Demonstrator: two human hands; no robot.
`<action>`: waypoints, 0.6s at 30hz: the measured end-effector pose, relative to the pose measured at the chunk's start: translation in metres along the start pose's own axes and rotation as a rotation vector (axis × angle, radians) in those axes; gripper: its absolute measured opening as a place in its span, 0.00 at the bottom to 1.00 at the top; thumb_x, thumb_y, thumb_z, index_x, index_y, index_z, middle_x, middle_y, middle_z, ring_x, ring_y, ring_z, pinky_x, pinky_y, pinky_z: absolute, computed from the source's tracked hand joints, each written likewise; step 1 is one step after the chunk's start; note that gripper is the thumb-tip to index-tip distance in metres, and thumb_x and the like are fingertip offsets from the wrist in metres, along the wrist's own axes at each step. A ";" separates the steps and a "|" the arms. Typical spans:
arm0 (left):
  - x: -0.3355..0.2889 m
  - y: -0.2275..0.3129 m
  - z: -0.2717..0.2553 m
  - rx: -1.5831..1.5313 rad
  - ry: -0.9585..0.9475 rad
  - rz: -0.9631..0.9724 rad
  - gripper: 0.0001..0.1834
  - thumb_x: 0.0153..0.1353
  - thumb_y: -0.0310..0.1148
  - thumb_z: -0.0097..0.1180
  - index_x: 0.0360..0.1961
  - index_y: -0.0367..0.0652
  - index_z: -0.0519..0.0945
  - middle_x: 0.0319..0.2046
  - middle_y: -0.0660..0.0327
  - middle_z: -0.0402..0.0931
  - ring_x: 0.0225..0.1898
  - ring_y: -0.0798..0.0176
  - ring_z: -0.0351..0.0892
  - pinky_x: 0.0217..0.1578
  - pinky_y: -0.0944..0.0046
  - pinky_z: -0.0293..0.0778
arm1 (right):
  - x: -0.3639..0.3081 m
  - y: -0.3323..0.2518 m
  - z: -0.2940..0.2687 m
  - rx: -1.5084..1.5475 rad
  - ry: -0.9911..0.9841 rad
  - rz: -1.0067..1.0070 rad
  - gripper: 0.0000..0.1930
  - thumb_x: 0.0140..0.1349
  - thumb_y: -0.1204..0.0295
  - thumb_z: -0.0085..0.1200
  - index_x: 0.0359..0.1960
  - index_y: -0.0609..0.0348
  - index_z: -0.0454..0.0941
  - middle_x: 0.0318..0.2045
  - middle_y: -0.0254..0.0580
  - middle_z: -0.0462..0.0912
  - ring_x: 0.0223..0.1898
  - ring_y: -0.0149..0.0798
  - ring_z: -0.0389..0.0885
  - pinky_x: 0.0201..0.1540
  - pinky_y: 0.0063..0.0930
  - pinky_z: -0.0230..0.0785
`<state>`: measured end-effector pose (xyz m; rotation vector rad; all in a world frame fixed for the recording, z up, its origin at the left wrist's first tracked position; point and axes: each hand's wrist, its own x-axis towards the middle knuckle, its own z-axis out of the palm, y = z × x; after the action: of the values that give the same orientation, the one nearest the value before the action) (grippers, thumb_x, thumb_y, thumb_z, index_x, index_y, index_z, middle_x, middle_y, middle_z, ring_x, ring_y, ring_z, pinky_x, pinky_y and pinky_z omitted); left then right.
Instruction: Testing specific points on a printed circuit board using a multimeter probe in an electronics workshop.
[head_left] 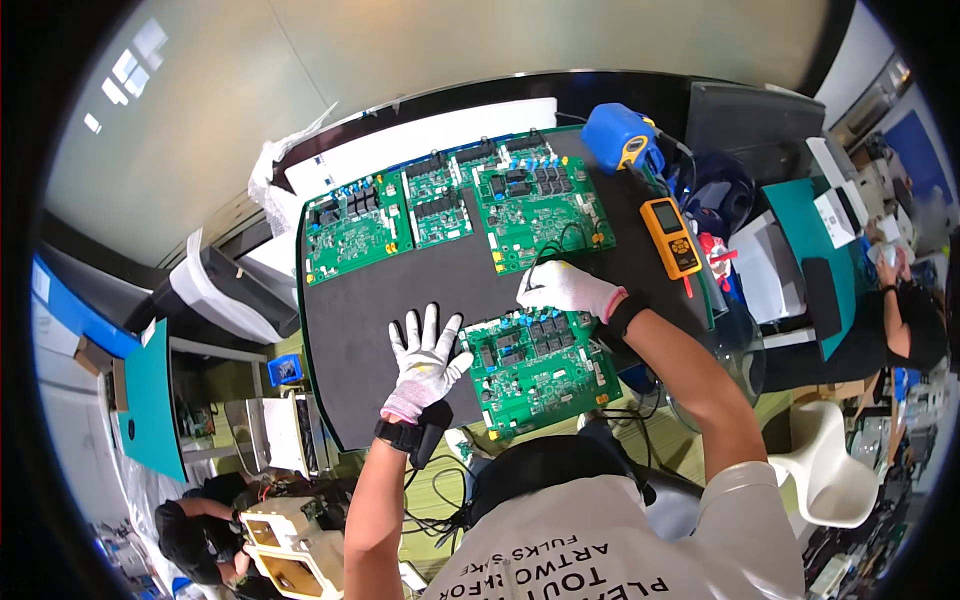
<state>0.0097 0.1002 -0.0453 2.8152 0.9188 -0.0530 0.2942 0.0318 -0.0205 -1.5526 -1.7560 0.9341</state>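
Note:
My left hand (427, 355), in a white glove, rests with spread fingers on the dark mat (370, 310). Its thumb side is close to the left edge of a green circuit board (545, 385) with black and blue components, lying nearest to me. Over that board's far edge, my right hand (568, 290), gloved too, has its fingers curled together. Whatever they pinch is hidden or too small to name. Thin dark leads (556, 243) arch just beyond the right fingers, above a second green circuit board (545, 205) lying farther off.
More green boards (352, 230) line the mat's far side. A yellow handheld meter (670, 238) lies at the right, with a blue device (622, 138) behind it. A white chair (825, 465) stands at the lower right. Other people (905, 315) work at both sides.

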 end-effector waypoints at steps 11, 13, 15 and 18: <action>0.000 0.000 0.000 -0.016 -0.016 -0.029 0.38 0.56 0.65 0.37 0.65 0.60 0.56 0.66 0.50 0.43 0.66 0.35 0.39 0.60 0.35 0.27 | -0.001 -0.011 -0.002 -0.003 -0.065 0.194 0.14 0.54 0.62 0.48 0.29 0.62 0.77 0.24 0.49 0.78 0.26 0.41 0.76 0.34 0.30 0.67; 0.000 0.000 -0.002 -0.022 -0.041 -0.038 0.38 0.56 0.65 0.36 0.65 0.60 0.55 0.67 0.50 0.43 0.66 0.36 0.38 0.60 0.35 0.27 | -0.001 -0.015 -0.001 0.007 -0.055 0.230 0.14 0.54 0.63 0.48 0.30 0.62 0.77 0.26 0.48 0.78 0.28 0.41 0.77 0.35 0.30 0.67; 0.000 0.001 -0.005 -0.028 -0.064 -0.046 0.38 0.56 0.65 0.36 0.65 0.60 0.55 0.67 0.50 0.42 0.66 0.36 0.37 0.60 0.35 0.26 | 0.000 -0.015 -0.001 0.019 -0.065 0.256 0.14 0.54 0.62 0.48 0.31 0.62 0.77 0.26 0.48 0.78 0.29 0.41 0.77 0.35 0.30 0.67; 0.002 0.001 -0.005 -0.044 -0.080 -0.053 0.39 0.56 0.66 0.36 0.65 0.61 0.54 0.67 0.50 0.41 0.66 0.36 0.36 0.61 0.35 0.25 | -0.001 -0.015 -0.002 0.030 -0.068 0.263 0.14 0.54 0.62 0.48 0.31 0.61 0.76 0.26 0.47 0.79 0.29 0.41 0.77 0.35 0.30 0.67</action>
<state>0.0117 0.1009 -0.0402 2.7273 0.9641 -0.1493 0.2875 0.0300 -0.0067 -1.7802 -1.5997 1.1456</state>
